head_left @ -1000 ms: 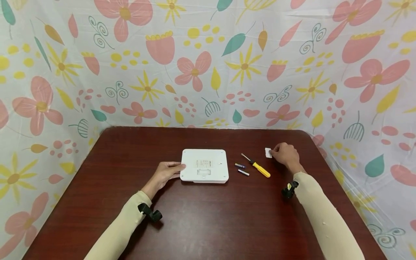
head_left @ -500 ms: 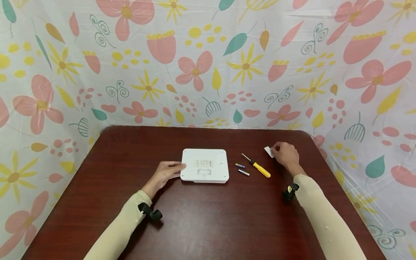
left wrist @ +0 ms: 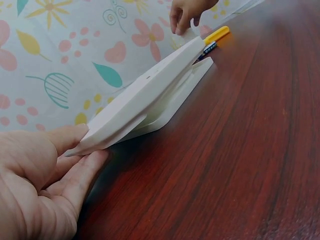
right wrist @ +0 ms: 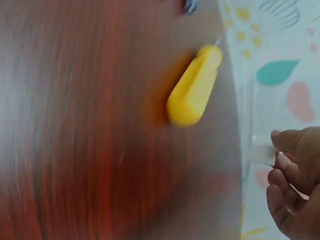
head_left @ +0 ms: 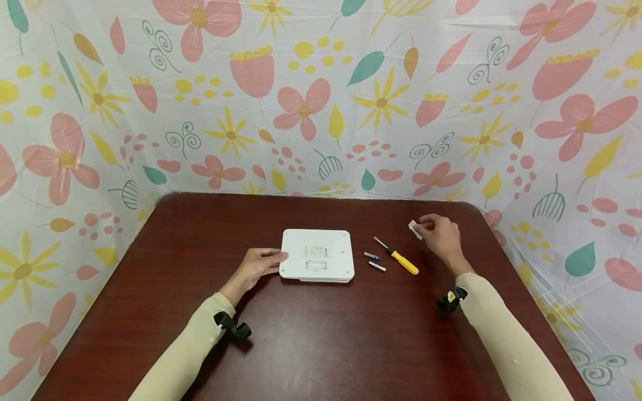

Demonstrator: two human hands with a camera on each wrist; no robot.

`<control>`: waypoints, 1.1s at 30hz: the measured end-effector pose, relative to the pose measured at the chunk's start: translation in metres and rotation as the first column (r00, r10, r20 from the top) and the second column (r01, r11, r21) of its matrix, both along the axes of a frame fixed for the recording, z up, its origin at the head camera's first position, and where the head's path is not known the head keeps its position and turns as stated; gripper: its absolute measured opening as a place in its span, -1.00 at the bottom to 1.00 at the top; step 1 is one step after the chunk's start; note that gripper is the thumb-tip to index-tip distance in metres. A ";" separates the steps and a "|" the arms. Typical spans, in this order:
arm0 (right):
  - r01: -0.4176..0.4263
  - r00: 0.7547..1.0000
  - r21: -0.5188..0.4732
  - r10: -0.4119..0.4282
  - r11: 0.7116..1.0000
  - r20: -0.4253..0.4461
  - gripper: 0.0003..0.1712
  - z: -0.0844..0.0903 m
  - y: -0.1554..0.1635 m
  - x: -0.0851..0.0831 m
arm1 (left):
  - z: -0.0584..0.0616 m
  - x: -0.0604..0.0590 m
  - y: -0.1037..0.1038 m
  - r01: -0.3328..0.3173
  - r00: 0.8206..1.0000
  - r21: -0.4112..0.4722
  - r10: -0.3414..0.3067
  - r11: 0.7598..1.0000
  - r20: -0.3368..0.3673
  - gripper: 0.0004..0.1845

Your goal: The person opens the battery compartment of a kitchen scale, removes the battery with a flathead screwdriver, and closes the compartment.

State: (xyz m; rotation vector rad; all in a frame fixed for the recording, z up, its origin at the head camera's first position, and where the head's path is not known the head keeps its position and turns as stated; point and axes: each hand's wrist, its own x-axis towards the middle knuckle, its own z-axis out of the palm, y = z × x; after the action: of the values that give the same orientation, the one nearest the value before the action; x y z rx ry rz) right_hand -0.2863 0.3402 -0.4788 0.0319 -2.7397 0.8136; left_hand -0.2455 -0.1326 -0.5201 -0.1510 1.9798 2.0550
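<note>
Pinching a small white plastic piece (head_left: 413,229) lifted just above the table (head_left: 321,345), your right hand (head_left: 437,235) closes thumb and fingertips on its edge; it looks light, stiff and easily dropped, so grip its rim. Your left hand (head_left: 253,268), fingers nearly straight, rests against the left edge of the white flat device (head_left: 316,254). Between your hands lie two batteries (head_left: 373,260) and a yellow-handled screwdriver (head_left: 398,256).

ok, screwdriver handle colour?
Yellow. The screwdriver handle shows best in the right wrist view, lying on the table.
</note>
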 end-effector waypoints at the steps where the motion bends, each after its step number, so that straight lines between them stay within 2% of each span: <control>1: -0.004 1.000 -0.010 0.004 1.000 -0.009 -0.63 0.002 -0.002 0.001 | 0.000 0.000 0.000 0.002 1.000 -0.003 -0.002 1.000 -0.002 -0.57; 11: -0.034 0.999 -0.068 0.032 0.997 -0.030 -0.77 0.029 -0.038 0.022 | 0.002 0.000 0.000 -0.002 1.000 -0.005 0.002 1.000 0.002 -0.58; 14: -0.063 0.996 -0.056 0.059 0.996 -0.070 -0.82 0.035 -0.050 0.028 | 0.002 0.000 -0.001 -0.001 1.000 -0.004 0.001 1.000 -0.001 -0.58; 17: -0.119 0.982 -0.028 0.113 0.993 -0.150 -0.89 0.041 -0.064 0.034 | 0.003 0.000 -0.001 0.000 1.000 -0.006 0.000 1.000 0.002 -0.58; 19: -0.167 0.959 0.009 0.164 0.986 -0.230 -0.91 0.045 -0.076 0.039 | 0.003 0.000 -0.001 -0.003 1.000 -0.004 0.003 1.000 0.007 -0.59; 21: -0.217 0.926 0.050 0.221 0.975 -0.307 -0.91 0.048 -0.088 0.045 | 0.002 0.000 -0.001 -0.008 1.000 0.001 0.008 1.000 0.012 -0.59; 26: -0.319 0.812 0.163 0.358 0.934 -0.461 -0.86 0.050 -0.115 0.056 | 0.001 0.000 0.000 -0.012 1.000 0.002 0.012 1.000 0.005 -0.59; 30: -0.373 0.725 0.223 0.432 0.901 -0.536 -0.85 0.050 -0.132 0.063 | 0.001 0.001 0.001 -0.013 1.000 -0.003 0.013 1.000 0.006 -0.58; 33: -0.409 0.689 0.248 0.475 0.878 -0.547 -0.84 0.048 -0.143 0.067 | 0.001 0.002 0.001 -0.016 1.000 -0.001 0.016 1.000 0.016 -0.58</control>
State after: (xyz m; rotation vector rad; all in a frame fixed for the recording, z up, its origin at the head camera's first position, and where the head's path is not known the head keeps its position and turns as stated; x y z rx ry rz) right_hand -0.2189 0.1977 -0.4305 0.8630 -2.1650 0.6161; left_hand -0.2437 -0.1316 -0.5186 -0.1832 1.9767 2.0558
